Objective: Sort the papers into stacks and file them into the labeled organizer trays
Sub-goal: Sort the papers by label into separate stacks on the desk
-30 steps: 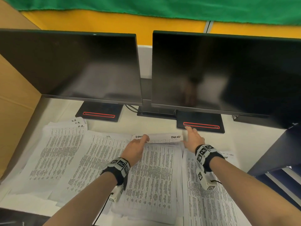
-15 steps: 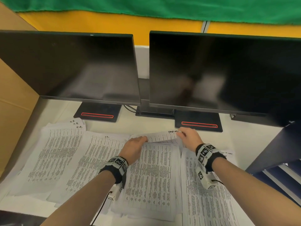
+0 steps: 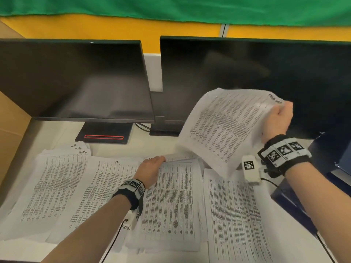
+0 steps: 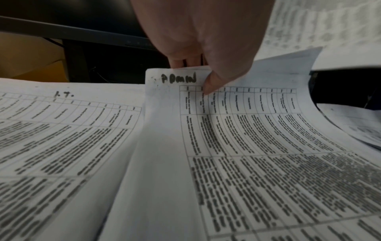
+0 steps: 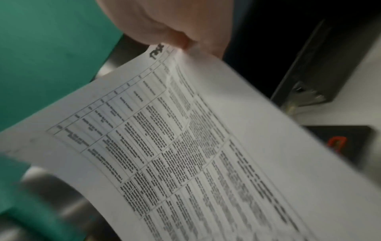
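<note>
No organizer tray can be made out in any view; the papers are spread in overlapping stacks on the white desk point(image 3: 62, 130) across the lower half of the head view, below two dark monitors point(image 3: 76, 78). A far-left stack point(image 3: 51, 186) is marked "H.R." at its top, the next stack point(image 3: 102, 188) "I.T.", a middle stack point(image 3: 171, 205) lies under the left hand, and a further stack point(image 3: 235, 215) sits at lower right. The left hand point(image 3: 151, 168) is stretched forward at centre frame, and the top left corner of the middle stack's upper sheet point(image 4: 247, 130) is pinched between its thumb and curled fingers point(image 4: 179, 62), so that the corner is bent upward. The right hand point(image 3: 278, 121) is raised at the right of the frame in front of the right monitor, fingers clamped on the top edge of a lifted sheet point(image 3: 228, 128), which hangs curved and slightly blurred in the air above the stacks. Compared with half a second earlier, the right hand, then low on the desk at the top right corner of the middle stack, has been raised well clear with that sheet, while the left hand has been kept at the stack's top left corner.
</note>
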Demonstrator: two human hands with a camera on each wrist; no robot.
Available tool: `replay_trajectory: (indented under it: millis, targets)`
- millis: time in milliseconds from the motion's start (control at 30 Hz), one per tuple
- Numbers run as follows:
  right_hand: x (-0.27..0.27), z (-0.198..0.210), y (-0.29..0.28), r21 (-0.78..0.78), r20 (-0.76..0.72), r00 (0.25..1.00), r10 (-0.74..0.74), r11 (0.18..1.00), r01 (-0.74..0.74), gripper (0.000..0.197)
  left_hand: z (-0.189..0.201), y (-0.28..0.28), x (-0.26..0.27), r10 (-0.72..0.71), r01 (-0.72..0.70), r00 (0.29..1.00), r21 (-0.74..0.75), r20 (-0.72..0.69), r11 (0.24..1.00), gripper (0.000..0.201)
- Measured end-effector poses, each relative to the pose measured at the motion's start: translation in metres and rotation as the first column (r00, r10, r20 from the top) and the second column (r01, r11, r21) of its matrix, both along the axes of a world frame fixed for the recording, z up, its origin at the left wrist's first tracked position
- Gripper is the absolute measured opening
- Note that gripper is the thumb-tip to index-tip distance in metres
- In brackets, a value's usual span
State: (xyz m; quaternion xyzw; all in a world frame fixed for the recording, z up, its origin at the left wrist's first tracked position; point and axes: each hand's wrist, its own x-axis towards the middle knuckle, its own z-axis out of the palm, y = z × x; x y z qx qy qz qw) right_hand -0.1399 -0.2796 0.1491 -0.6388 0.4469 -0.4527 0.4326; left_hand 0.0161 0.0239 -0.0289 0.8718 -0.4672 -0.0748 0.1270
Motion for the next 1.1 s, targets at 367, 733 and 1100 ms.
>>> replay_trajectory:
  millis: [367, 733, 1100]
  targets:
    - [-0.067, -0.133, -0.016, 0.311, -0.757, 0.607, 0.243, 0.95, 0.008, 0.03, -0.001, -0.01, 0.007, 0.039, -0.046, 0.994, 0.07, 0.101, 0.996, 0.041]
    - [-0.016, -0.144, 0.046, 0.067, -0.84, 0.474, 0.264, 0.918, -0.391, 0.036, 0.0, -0.009, -0.002, -0.008, 0.002, 0.992, 0.051, 0.128, 0.999, 0.033]
    - [0.047, -0.144, 0.074, 0.287, -0.788, 0.26, 0.557, 0.707, -0.647, 0.002, 0.013, 0.008, -0.02, 0.058, -0.057, 0.995, -0.012, 0.077, 0.998, 0.03]
